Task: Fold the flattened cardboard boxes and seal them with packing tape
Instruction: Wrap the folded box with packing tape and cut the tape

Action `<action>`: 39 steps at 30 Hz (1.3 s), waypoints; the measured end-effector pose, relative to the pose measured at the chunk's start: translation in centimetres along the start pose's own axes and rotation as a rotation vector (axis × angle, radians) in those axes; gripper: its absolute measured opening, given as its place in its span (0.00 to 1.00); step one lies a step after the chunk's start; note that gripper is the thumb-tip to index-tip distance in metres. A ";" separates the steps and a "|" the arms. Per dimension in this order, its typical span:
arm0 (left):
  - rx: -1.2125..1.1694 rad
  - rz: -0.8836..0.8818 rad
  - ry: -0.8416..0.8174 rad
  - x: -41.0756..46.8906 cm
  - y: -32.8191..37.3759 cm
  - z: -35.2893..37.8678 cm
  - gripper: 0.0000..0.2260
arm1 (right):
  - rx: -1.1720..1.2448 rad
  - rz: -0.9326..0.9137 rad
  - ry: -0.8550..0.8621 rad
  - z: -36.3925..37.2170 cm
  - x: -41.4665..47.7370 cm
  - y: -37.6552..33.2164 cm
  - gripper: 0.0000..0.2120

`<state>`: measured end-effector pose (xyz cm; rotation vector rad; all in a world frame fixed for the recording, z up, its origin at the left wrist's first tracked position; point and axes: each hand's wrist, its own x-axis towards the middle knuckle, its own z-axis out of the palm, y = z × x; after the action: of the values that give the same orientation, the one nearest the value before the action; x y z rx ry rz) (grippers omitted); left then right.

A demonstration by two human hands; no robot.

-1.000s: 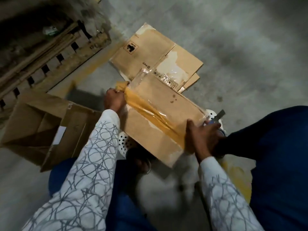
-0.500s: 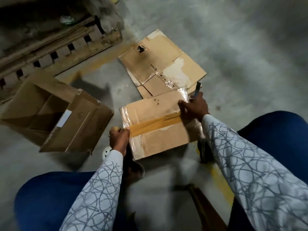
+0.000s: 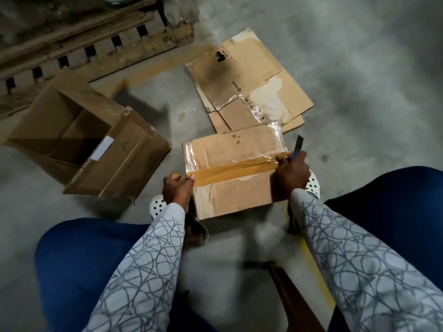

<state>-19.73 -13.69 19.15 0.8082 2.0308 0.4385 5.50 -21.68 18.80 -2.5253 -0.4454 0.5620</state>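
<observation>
Fingers of the left hand point(image 3: 178, 188) pinch the brown tape strip point(image 3: 230, 170) at the box point(image 3: 239, 195) top's left edge; the right hand point(image 3: 291, 174) (gripping a dark cutter point(image 3: 298, 144)) presses its far end.

"PICO" on flattened cardboard point(image 3: 240, 72)

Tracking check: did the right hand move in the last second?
Yes. The right hand, gripping a cutter, moved from the near right corner of the box to the right end of the tape strip, closer to the flattened cardboard.
</observation>
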 end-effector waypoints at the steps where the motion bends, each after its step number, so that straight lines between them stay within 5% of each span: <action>1: -0.012 0.010 -0.030 -0.1 0.2 -0.3 0.23 | -0.021 0.017 -0.062 -0.5 0.4 -0.2 0.14; 5: -0.105 -0.012 -0.067 -0.3 0.5 -1.9 0.22 | -0.178 -0.137 -0.033 -1.1 0.2 -1.0 0.27; 8: 0.299 0.156 0.184 -2.7 1.5 -4.8 0.15 | 0.007 -0.418 -0.012 -1.4 -3.3 -2.1 0.19; 11: 0.596 0.491 0.308 -6.1 2.3 -8.3 0.06 | 0.234 -0.538 -0.334 -1.7 -9.8 -3.4 0.22; 15: 0.705 0.843 0.137 -9.5 2.4 -12.1 0.05 | 0.367 -0.548 -0.661 -0.9 -17.7 -3.8 0.35; 19: 0.443 0.754 -0.181 -12.2 2.4 -14.4 0.05 | 0.437 -0.477 -0.732 -0.8 -22.2 -2.1 0.39; 22: 0.336 0.754 -0.373 -12.7 2.9 -14.7 0.05 | 0.651 -0.332 -0.663 -1.4 -23.7 -0.5 0.29; 25: 0.294 0.775 -0.394 -11.4 3.3 -14.3 0.07 | 0.742 -0.262 -0.601 -2.0 -23.9 -0.1 0.21; 39: 0.205 0.614 -0.492 0.7 5.1 -9.8 0.07 | 0.537 -0.259 -0.593 0.6 -24.4 -1.0 0.20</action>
<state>-26.27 -9.54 27.01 1.5118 1.3606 0.3221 -16.00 -30.60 26.20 -1.7327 -0.7062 1.1531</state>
